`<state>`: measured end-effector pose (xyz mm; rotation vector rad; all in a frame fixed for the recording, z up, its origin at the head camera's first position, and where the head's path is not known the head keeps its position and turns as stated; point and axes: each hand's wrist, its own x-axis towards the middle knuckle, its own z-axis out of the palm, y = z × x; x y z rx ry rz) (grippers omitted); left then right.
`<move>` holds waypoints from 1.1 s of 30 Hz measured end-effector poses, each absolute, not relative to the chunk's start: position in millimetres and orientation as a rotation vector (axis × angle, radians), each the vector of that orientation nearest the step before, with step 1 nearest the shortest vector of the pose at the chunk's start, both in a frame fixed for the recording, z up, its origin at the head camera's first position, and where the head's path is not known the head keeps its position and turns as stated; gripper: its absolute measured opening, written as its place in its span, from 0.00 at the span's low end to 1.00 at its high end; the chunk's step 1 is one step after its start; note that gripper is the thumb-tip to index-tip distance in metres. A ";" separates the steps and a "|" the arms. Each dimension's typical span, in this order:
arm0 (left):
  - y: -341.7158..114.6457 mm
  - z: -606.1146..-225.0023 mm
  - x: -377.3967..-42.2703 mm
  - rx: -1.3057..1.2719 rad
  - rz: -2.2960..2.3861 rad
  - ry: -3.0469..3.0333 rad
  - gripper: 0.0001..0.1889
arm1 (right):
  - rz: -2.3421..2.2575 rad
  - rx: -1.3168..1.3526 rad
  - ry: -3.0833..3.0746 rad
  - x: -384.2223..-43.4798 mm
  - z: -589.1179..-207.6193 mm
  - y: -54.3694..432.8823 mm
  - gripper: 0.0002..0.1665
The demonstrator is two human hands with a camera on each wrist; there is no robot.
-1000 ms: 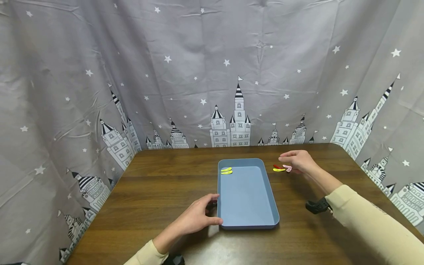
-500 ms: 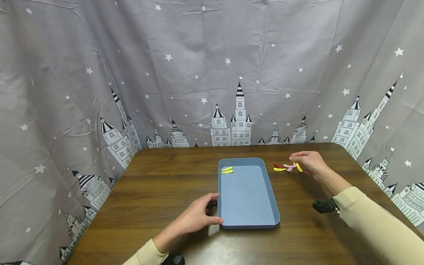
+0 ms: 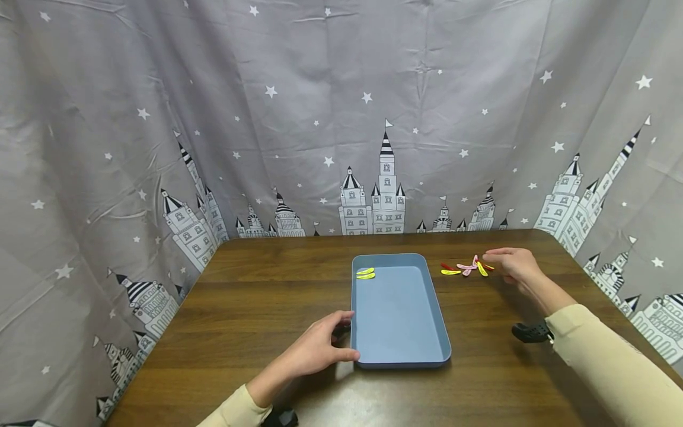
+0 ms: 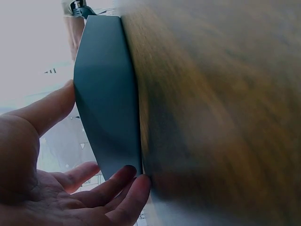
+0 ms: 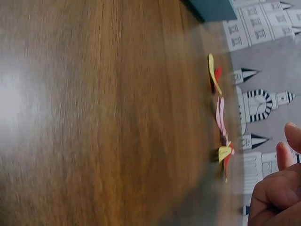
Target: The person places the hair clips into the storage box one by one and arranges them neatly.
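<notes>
My left hand [image 3: 319,350] rests with spread fingers and thumb against the left side of the blue tray [image 3: 400,332]. In the left wrist view its thumb touches the rim and its fingertips lie low on the wall. Two yellow hair clips [image 3: 365,276] lie side by side in the tray's far left corner. To the right of the tray, on the table, are pink hair clips [image 3: 467,268], yellow hair clips [image 3: 482,270] and red hair clips [image 3: 488,266]. My right hand [image 3: 514,265] hovers just right of this group, its thumb and index fingertips close together with nothing seen between them.
The brown wooden table [image 3: 256,284] carries the tray and clips. Behind it hangs a grey curtain [image 3: 299,130] printed with castles and stars. A black band [image 3: 530,332] hangs at my right wrist.
My right hand has moved right across the clips, uncovering the pink ones, then a yellow and a red one. My left hand and the tray have stayed in place.
</notes>
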<state>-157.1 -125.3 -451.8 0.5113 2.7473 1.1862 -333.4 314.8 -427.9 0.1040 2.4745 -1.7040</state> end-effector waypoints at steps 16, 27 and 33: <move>-125.3 -452.3 -156.8 0.518 1.188 2.733 0.42 | -1.639 0.232 2.546 -337.9 -453.8 334.9 0.26; -124.9 -451.4 -156.1 0.519 1.181 2.739 0.42 | -1.603 0.260 2.544 -343.9 -465.0 340.3 0.29; -125.6 -450.8 -156.3 0.509 1.180 2.740 0.42 | -1.557 0.238 2.548 -348.6 -468.2 340.6 0.28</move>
